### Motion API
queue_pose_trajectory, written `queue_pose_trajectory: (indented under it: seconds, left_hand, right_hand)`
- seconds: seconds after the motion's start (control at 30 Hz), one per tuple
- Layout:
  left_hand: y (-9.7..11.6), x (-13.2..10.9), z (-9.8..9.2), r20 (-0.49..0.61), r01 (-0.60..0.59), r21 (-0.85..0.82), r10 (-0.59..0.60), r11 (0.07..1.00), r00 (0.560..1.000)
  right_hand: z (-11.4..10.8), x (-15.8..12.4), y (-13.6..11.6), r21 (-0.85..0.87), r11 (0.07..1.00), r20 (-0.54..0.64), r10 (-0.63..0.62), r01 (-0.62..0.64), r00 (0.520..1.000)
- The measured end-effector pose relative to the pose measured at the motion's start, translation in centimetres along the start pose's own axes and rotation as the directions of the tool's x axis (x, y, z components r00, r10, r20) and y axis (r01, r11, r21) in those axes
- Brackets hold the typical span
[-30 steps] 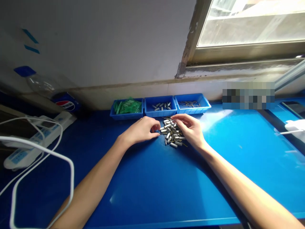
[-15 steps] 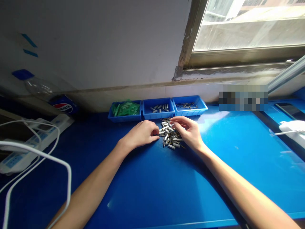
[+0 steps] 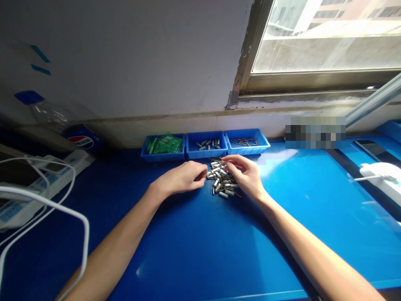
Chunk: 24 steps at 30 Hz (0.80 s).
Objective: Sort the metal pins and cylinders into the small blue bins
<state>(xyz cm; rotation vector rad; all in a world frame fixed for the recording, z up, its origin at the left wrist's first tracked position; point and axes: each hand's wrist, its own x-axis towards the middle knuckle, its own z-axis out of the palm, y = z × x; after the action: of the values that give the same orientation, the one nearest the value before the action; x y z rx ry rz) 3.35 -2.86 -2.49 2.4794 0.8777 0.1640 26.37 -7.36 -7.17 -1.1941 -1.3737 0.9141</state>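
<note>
A loose pile of small metal pieces, silvery hexagonal spacers mixed with thin brass-coloured pins or screws, lies on the blue tabletop. My left hand is at the pile's left edge with its fingers curled in and the thumb close below them. Whatever is between those fingers is hidden. Over the pile's upper right side, my right hand has thumb and forefinger brought together among the pieces. Any piece in that pinch is too small to make out.
Behind the pile stand three joined blue bins: one with green plastic bags, one with spacers, one with thin pins. At left are a bottle, a power strip and white cables. A white device and a phone are at right.
My left hand has drawn slightly left, off the edge of the pile. My right hand stays over the upper right of the pile. The camera view has shifted a little.
</note>
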Motion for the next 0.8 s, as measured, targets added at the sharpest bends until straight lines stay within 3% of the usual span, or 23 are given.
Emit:
queue_pose_trajectory:
  seconds: [0.13, 0.3, 0.53, 0.8]
  left_hand:
    - [0.4, 0.3, -0.1, -0.162, -0.014, -0.23, -0.024, 0.973, 0.987]
    - [0.5, 0.4, 0.2, -0.309, -0.032, -0.283, -0.06, 0.959, 0.949]
    - [0.7, 0.5, 0.9, -0.288, -0.006, -0.241, -0.066, 0.97, 0.955]
    - [1.3, 0.6, 1.2, -0.321, 0.005, -0.195, -0.069, 0.981, 0.944]
  right_hand:
    - [-0.2, -0.1, -0.1, -0.011, 1.0, 0.035, -0.004, 0.005, 0.999]
    - [-0.2, -0.4, -0.8, 0.004, 1.0, 0.133, -0.004, 0.004, 0.991]
    - [0.4, -0.6, -0.8, 0.033, 0.999, 0.224, 0.016, -0.024, 0.974]
    - [0.5, -0.4, -1.1, 0.079, 0.99, 0.184, 0.104, -0.12, 0.977]
